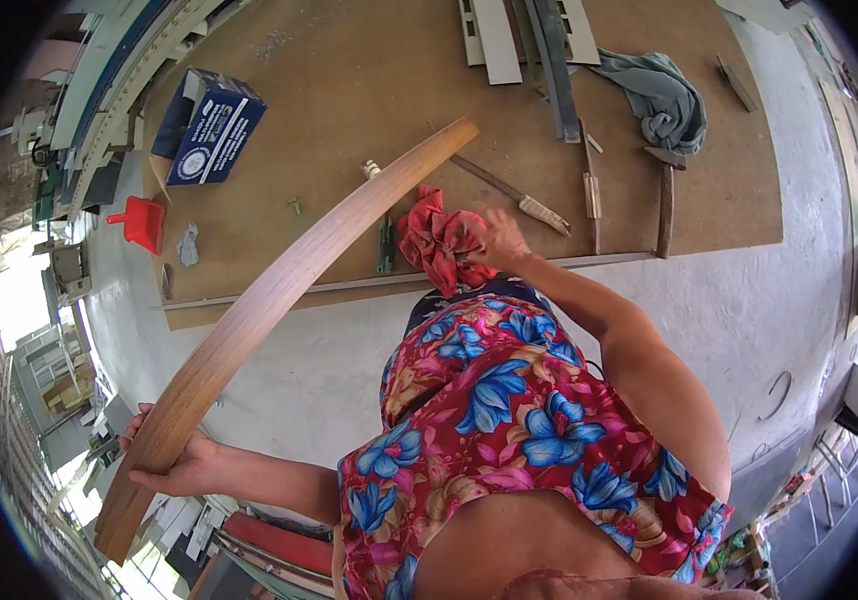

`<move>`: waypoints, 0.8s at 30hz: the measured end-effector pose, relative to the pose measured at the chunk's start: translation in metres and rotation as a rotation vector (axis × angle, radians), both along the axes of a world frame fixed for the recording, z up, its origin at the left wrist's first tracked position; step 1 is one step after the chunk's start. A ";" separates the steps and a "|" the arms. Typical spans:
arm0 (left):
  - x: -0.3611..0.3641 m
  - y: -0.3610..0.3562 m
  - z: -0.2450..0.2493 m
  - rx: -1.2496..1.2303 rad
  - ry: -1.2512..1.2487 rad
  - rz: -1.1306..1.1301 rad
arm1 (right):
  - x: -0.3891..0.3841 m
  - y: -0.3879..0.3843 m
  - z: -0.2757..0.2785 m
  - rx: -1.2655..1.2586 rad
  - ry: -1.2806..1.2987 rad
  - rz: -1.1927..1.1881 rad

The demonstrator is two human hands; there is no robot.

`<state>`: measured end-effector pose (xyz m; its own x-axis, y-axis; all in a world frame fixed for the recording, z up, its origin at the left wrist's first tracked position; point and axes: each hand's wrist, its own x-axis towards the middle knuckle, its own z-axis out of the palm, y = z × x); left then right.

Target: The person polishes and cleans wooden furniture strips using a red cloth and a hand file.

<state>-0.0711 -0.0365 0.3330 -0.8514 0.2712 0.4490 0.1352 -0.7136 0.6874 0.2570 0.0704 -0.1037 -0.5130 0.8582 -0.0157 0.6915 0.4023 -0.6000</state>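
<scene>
A long wooden plank (269, 300), bowed by the lens, slants from the lower left up over the table. My left hand (177, 462) is wrapped round it near its lower end. At the table's front edge, my right hand (499, 243) touches the right side of a crumpled red cloth (439, 235), its fingers partly spread and slightly blurred. Whether the fingers pinch the cloth cannot be made out. Just beyond that hand, a tool with a wrapped handle (544, 212) lies on the brown table (349, 90).
A blue box (214, 130) stands at the table's left, near a red dustpan (141, 224). To the right lie a hammer (666, 200), a grey-green cloth (661, 100), a thin tool (591, 190) and long strips (554, 70). A metal strip (349, 284) runs along the front edge.
</scene>
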 end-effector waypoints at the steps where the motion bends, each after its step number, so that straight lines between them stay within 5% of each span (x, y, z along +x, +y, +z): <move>1: 0.006 0.003 0.002 -0.004 0.039 0.032 | -0.016 -0.003 0.020 -0.036 -0.021 0.110; 5: 0.017 0.005 0.014 -0.061 0.122 -0.019 | -0.067 -0.013 -0.010 0.148 -0.248 0.256; 7: 0.029 0.013 0.021 -0.107 0.166 0.074 | -0.088 -0.005 -0.091 -0.259 0.003 0.055; 8: 0.031 0.016 0.024 -0.133 0.184 0.112 | -0.093 0.003 -0.080 -0.468 0.126 -0.052; 9: 0.031 0.017 0.025 -0.140 0.184 0.102 | -0.081 0.005 -0.069 -0.227 -0.024 0.113; 13: 0.019 0.022 0.024 -0.093 0.141 0.007 | -0.044 0.031 0.041 -0.016 0.543 -0.230; 15: 0.010 0.024 0.023 -0.034 0.095 -0.089 | -0.034 0.039 0.131 -0.132 0.729 -0.367; 17: 0.004 0.027 0.024 0.041 0.039 -0.212 | -0.051 0.044 0.185 -0.130 1.187 -0.281; 19: 0.004 0.030 0.025 0.054 0.085 -0.294 | -0.066 0.058 0.249 0.277 0.977 0.126; 21: 0.005 0.033 0.029 0.057 0.119 -0.334 | -0.100 0.046 0.283 0.274 1.049 0.268; 24: 0.004 0.038 0.030 0.036 0.134 -0.315 | -0.125 0.052 0.280 0.389 1.022 0.182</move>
